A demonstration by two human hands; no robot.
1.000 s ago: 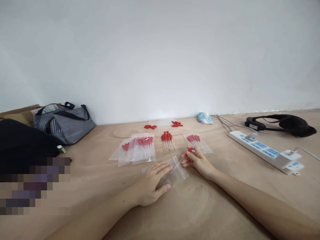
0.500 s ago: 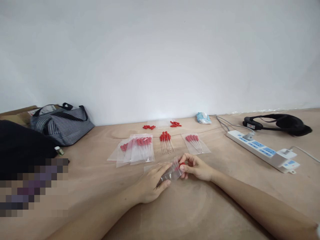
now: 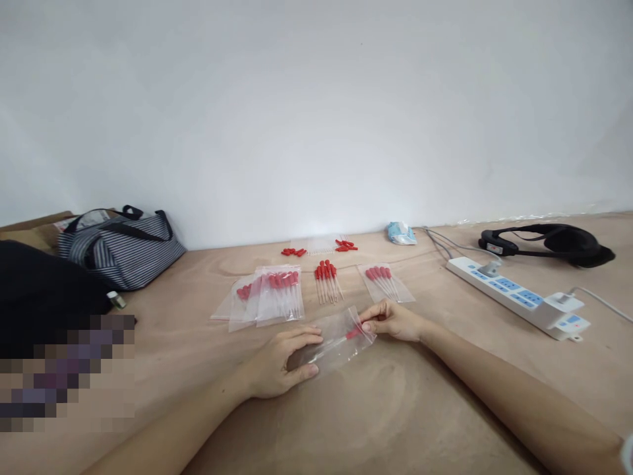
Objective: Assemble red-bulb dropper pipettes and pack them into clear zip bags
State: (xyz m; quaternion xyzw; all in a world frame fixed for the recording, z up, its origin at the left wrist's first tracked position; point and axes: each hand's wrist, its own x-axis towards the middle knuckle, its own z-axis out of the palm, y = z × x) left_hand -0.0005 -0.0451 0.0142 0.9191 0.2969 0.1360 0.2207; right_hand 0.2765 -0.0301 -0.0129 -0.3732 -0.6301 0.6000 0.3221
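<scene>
A clear zip bag [image 3: 332, 333] lies slanted on the table between my hands. Inside it shows a dropper [image 3: 353, 334] with a red bulb and a thin pale stem pointing left. My right hand [image 3: 395, 321] pinches at the red bulb end by the bag's mouth; how many droppers are there I cannot make out. My left hand [image 3: 281, 363] rests at the other end, thumb and fingers apart around the bag's lower part. Beyond stand out a row of loose droppers [image 3: 326, 280], overlapping filled bags [image 3: 279, 300] and another filled bag [image 3: 388, 284].
Farther back lie red bulbs [image 3: 294, 252], more red bulbs [image 3: 346, 245] and pale stems near the wall. A tissue pack [image 3: 401, 233], a white power strip [image 3: 514, 293] and a black headband-like device [image 3: 548, 244] are at right. A striped bag [image 3: 128, 247] sits at left.
My left hand has slid left, off most of the bag, and its fingers have spread. The bag now lies more stretched out, with the red bulb and stem showing inside.
</scene>
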